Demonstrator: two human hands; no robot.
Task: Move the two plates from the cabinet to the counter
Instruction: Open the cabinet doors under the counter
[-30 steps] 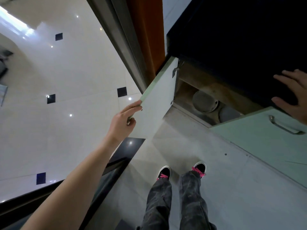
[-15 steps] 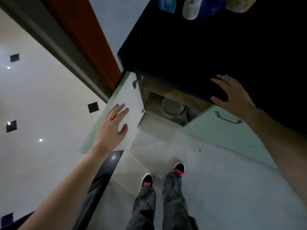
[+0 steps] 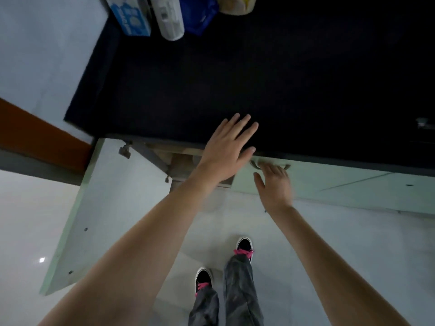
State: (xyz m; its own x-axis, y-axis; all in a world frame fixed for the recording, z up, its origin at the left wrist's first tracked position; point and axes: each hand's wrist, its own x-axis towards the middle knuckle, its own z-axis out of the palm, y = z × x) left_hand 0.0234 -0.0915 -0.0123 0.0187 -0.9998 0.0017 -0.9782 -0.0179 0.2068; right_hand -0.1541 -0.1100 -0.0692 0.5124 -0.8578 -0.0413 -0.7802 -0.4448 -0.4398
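Note:
The black counter (image 3: 235,78) fills the upper view. Below its left end the pale green cabinet door (image 3: 113,208) stands swung open, and a strip of the cabinet's inside (image 3: 181,164) shows. No plate is visible; my left forearm and the counter edge cover the opening. My left hand (image 3: 227,149) lies flat over the counter's front edge, fingers spread, holding nothing. My right hand (image 3: 274,184) hovers open in front of the shut right door (image 3: 329,184), just below its metal handle (image 3: 256,165).
A blue box (image 3: 129,17), a white package (image 3: 168,18), a blue bag (image 3: 197,15) and a jar (image 3: 235,5) stand at the counter's back left. A metal fitting (image 3: 423,124) sits at the right edge. My feet (image 3: 223,267) stand on pale floor tiles.
The view has tilted up onto the counter. My left hand let go of the open door and moved right to the counter edge. My right hand dropped from the counter to the right door.

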